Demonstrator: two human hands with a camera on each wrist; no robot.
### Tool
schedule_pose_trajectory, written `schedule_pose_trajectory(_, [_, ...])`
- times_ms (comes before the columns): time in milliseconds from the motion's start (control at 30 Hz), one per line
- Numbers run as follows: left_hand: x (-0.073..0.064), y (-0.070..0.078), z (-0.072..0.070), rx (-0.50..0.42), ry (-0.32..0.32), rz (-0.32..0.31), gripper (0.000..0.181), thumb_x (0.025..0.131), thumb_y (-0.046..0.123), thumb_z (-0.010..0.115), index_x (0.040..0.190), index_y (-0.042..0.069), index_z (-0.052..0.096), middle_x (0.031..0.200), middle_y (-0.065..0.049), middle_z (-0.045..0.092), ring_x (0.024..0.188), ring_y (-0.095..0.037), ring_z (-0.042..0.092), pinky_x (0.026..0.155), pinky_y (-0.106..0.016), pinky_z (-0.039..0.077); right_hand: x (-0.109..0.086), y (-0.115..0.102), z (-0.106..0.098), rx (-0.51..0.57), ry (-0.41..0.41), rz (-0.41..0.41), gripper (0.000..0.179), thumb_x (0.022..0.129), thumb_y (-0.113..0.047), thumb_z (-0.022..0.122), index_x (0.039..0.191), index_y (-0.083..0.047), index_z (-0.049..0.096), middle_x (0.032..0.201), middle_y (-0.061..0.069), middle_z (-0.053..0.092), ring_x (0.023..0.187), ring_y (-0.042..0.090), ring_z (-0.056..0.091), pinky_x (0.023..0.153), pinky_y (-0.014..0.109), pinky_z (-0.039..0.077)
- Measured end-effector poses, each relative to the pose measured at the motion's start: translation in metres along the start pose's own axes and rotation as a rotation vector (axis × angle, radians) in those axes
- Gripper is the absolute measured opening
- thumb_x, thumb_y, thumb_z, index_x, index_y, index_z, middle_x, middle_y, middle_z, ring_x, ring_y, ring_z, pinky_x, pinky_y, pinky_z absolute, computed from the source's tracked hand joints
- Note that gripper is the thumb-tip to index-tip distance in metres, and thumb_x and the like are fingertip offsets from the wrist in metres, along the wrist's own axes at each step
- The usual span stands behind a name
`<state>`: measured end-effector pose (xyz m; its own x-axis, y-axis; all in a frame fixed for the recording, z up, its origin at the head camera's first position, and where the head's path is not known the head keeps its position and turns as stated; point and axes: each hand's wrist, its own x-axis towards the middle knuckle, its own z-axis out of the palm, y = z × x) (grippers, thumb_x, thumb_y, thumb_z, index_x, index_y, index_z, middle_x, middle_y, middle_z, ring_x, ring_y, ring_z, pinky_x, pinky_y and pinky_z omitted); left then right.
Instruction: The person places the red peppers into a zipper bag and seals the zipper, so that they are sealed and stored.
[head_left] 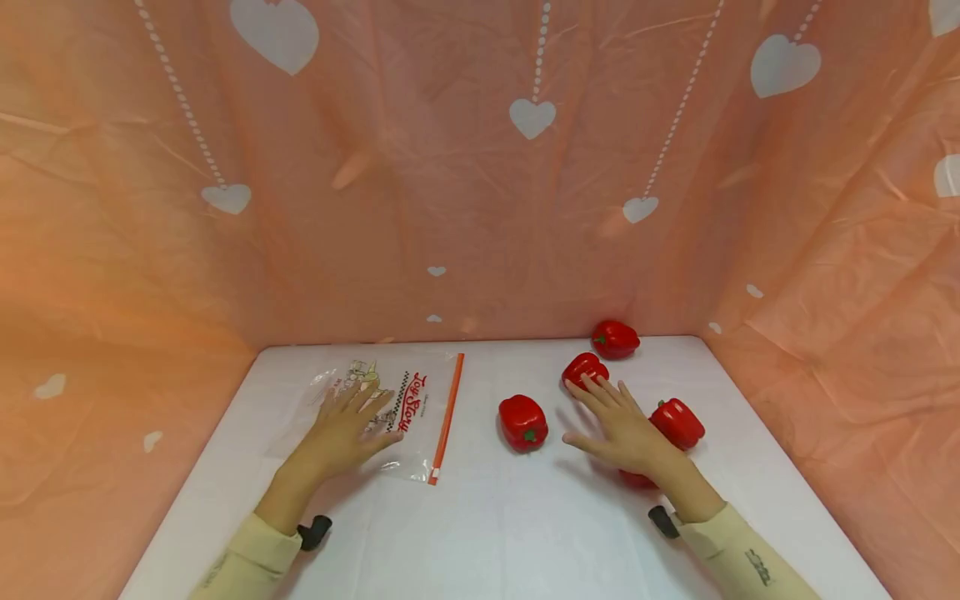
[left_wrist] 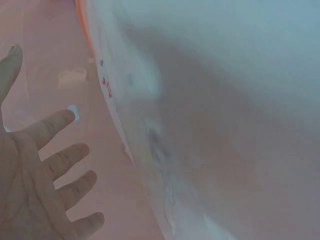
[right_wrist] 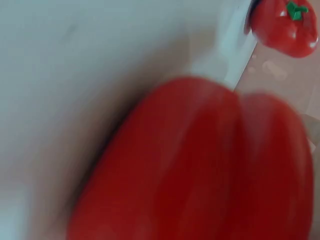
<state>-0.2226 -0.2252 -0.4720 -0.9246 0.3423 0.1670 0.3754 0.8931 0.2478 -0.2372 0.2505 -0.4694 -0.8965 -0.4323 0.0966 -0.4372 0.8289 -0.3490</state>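
My left hand (head_left: 341,433) hovers palm down over a clear zip bag (head_left: 431,408) with "Toy Story" printing and an orange closing strip, its fingers spread and holding nothing. The left wrist view shows the same hand (left_wrist: 30,175) with straight, parted fingers. On the right, my right hand (head_left: 618,429) is spread among several red bell peppers, its palm bare of any grip. One pepper (head_left: 585,371) lies at its fingertips, another (head_left: 677,423) beside the wrist, and a third (head_left: 636,480) is mostly hidden under the forearm. A large pepper (right_wrist: 200,175) fills the right wrist view.
Left of the right hand lies a pepper (head_left: 522,423) near the middle of the white table (head_left: 480,533). One more pepper (head_left: 616,339) sits at the back edge. An orange curtain (head_left: 450,208) with white hearts surrounds the table's back and sides.
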Motion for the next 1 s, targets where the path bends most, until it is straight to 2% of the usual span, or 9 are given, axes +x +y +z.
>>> schedule_pose_trajectory(300, [0.009,0.014,0.005,-0.008,-0.080,-0.012,0.078,0.103,0.062,0.061,0.159,0.009,0.051,0.169,-0.023,0.037,0.157,-0.052,0.027,0.124,-0.073,0.013,0.004,-0.013,0.014,0.044,0.010,-0.043,0.094,0.095,-0.068,0.068,0.169,-0.022,0.035,0.176,0.013,0.028,0.163,0.039,0.021,0.129,0.065,0.009])
schedule_pose_trajectory(433, [0.013,0.020,0.010,-0.016,-0.078,0.000,0.077,0.102,0.060,0.063,0.157,0.007,0.053,0.168,-0.023,0.039,0.156,-0.051,0.029,0.125,-0.072,0.013,0.005,-0.020,0.018,0.061,0.014,-0.052,0.095,0.094,-0.065,0.072,0.169,-0.019,0.035,0.175,0.014,0.028,0.162,0.039,0.024,0.129,0.063,0.015])
schedule_pose_trajectory(567, [0.017,0.027,0.012,-0.029,-0.071,0.013,0.075,0.103,0.057,0.065,0.156,0.006,0.054,0.167,-0.024,0.041,0.156,-0.051,0.031,0.125,-0.071,0.015,0.006,-0.026,0.022,0.077,0.000,-0.025,0.097,0.092,-0.063,0.074,0.169,-0.019,0.034,0.174,0.016,0.030,0.161,0.040,0.026,0.127,0.063,0.022])
schedule_pose_trajectory(833, [0.026,0.038,0.019,-0.025,-0.083,0.030,0.072,0.102,0.054,0.067,0.156,0.007,0.055,0.164,-0.025,0.045,0.153,-0.050,0.037,0.125,-0.067,0.023,0.007,-0.037,0.029,0.155,-0.049,0.057,0.101,0.089,-0.067,0.076,0.169,-0.020,0.034,0.171,0.012,0.038,0.159,0.039,0.031,0.120,0.066,0.034])
schedule_pose_trajectory(1000, [0.030,0.046,0.022,-0.025,-0.059,0.057,0.066,0.102,0.046,0.071,0.152,0.005,0.058,0.160,-0.025,0.049,0.150,-0.048,0.043,0.124,-0.064,0.028,0.010,-0.045,0.031,0.167,-0.024,0.079,0.100,0.089,-0.065,0.078,0.166,-0.015,0.040,0.166,0.012,0.046,0.155,0.039,0.039,0.118,0.065,0.039])
